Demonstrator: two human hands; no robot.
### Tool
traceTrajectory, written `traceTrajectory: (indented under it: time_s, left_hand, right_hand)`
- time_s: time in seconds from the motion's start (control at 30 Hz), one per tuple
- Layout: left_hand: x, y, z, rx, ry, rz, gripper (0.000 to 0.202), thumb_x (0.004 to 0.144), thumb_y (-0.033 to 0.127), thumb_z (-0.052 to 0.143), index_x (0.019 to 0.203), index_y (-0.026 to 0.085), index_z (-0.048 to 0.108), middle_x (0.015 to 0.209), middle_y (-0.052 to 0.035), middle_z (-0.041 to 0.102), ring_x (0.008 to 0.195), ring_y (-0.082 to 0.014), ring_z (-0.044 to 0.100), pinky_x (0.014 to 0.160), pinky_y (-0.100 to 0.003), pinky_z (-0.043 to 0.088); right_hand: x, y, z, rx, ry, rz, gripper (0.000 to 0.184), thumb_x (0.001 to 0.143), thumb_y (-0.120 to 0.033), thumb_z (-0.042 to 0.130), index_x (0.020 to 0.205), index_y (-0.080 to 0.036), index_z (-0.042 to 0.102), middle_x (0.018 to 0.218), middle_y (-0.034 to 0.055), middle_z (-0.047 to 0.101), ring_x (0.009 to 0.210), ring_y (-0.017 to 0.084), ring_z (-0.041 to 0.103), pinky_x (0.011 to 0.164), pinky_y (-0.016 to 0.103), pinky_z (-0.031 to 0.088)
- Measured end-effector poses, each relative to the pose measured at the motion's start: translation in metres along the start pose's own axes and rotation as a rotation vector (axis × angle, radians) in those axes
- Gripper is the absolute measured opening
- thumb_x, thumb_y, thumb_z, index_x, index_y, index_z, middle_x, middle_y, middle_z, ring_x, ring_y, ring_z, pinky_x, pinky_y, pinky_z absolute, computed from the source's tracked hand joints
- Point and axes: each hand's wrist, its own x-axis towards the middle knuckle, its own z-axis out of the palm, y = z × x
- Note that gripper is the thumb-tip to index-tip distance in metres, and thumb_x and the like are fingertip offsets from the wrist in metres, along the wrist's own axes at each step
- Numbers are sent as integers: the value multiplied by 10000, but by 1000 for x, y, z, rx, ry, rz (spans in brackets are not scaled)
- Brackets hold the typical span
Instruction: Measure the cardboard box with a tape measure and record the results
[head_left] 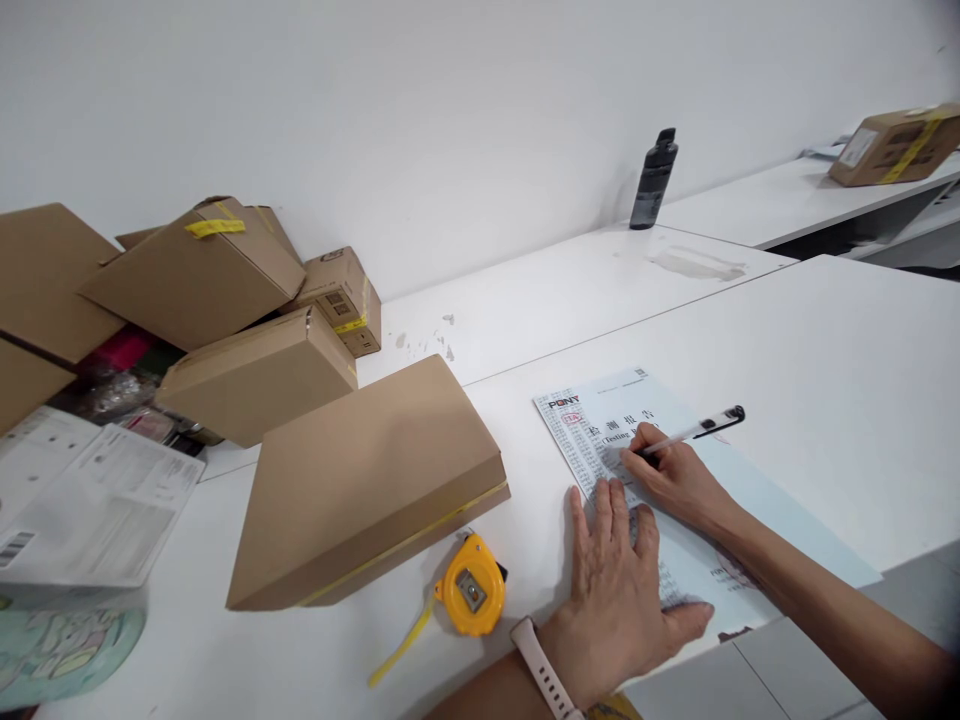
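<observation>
A pale blue printed report booklet (757, 490) lies at an angle near the table's front edge. My right hand (671, 475) grips a pen (697, 427) with a white barrel and black end, its tip down at the sheet; the exact contact point is hidden by my fingers. Flat on the lower left part of the booklet rests my left hand (615, 580), fingers spread, with nothing held. A pale watch band circles that wrist. To the left of this hand sits a yellow tape measure (472, 585) with a short strip of tape out.
A closed cardboard box (367, 470) stands left of the tape measure. More boxes (202, 265) pile up at the far left, beside papers in plastic (97, 500). A dark bottle (654, 180) stands by the wall. Another taped box (896, 145) is at the far right.
</observation>
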Motion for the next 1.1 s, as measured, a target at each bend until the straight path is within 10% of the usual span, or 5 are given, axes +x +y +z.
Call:
traceTrajectory:
  time_s: [0.4,0.7,0.83,0.97,1.1]
  left_hand:
    - [0,-1,-2,50,-15,10,874,1010,663,324,1579,1,287,1678,-334,107,1576,-374,-63,1258,-682,11]
    - [-36,18,-2,124,174,9,693,1026,562,410,1498,55,437,1681,-269,258,1601,-350,82,1293,-630,164]
    - [-86,2,-8,56,442,-248,354,938,383,615,1246,209,630,1515,-179,544,1491,-376,386,1240,-629,324]
    - [-124,-36,-20,-140,657,-585,562,771,236,725,1310,191,572,1539,-222,476,1461,-443,380,1200,-689,270]
    - [-137,-55,-29,-416,683,-623,645,714,222,722,1329,186,532,1337,-211,617,1329,-418,515,1150,-640,338]
  right_hand:
    - [2,10,-1,-29,56,-14,242,904,-394,574,726,-261,479,588,-50,440,532,148,389,511,296,338]
    - [11,31,-5,-307,107,-283,376,924,-212,398,1178,-252,672,1017,121,720,988,317,640,792,438,503]
    - [11,32,-4,-297,144,-213,484,913,-212,413,1364,-252,582,1039,117,743,1006,325,657,804,447,504]
    - [6,16,-8,-326,332,-164,446,926,-262,459,1352,-213,583,1034,148,744,881,315,665,740,438,497]
    - [-17,-19,-5,-296,502,-253,336,983,-374,477,1221,-219,657,1041,176,728,902,332,657,647,416,477]
